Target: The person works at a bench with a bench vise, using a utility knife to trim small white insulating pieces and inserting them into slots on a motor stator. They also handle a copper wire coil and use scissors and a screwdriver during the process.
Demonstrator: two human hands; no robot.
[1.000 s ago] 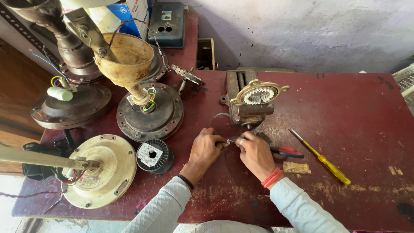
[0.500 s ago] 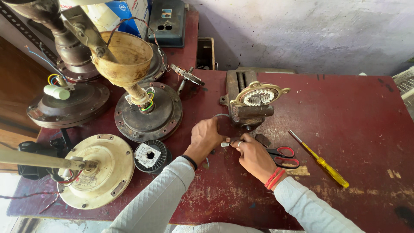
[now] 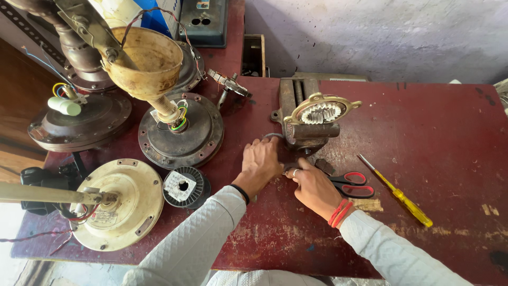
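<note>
My left hand [image 3: 260,160] has moved up from the bare table since a second ago and now lies palm down, fingers curled, against the near side of the bench vise [image 3: 307,124]; whether it grips anything I cannot tell. My right hand [image 3: 313,186] has followed, fingers bent under the vise's front, pinching something too small to make out. So the work has shifted from the tabletop to the vise itself, where a toothed fan stator [image 3: 320,112] sits clamped. Just right of my right hand lie the red-handled scissors [image 3: 353,184], and beyond them the yellow screwdriver [image 3: 397,193]. Left of my left hand sits a wire spool [image 3: 182,186], farther off a dark ceiling fan motor [image 3: 180,130].
</note>
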